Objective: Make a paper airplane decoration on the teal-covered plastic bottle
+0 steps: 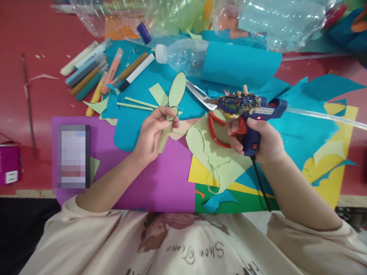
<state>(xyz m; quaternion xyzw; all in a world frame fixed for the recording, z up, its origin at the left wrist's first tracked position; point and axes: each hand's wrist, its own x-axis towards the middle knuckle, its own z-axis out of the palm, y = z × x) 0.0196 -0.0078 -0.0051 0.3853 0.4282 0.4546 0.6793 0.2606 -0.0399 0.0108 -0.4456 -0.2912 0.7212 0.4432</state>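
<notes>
My left hand (pixel 153 131) is closed in a pinch on a pale green paper cutout (pixel 176 93) with a dark outline, shaped like a long leaf or ear on a strip, held upright above the purple sheet (pixel 126 164). My right hand (pixel 258 139) grips a blue hot glue gun (pixel 252 107), its red light on and its front crusted with dried glue and scraps. The nozzle points left, toward the cutout, with a gap between them. A clear glue stick (pixel 323 114) juts from the gun's back. Its black cord (pixel 259 183) hangs toward me.
Red-handled scissors (pixel 213 126) lie under the gun on green paper scraps. Several markers (pixel 94 74) and glue sticks lie at the upper left. A plastic bottle wrapped in teal paper (pixel 226 63) and clear bottles sit behind. A phone (pixel 73 156) rests at left on the purple sheet.
</notes>
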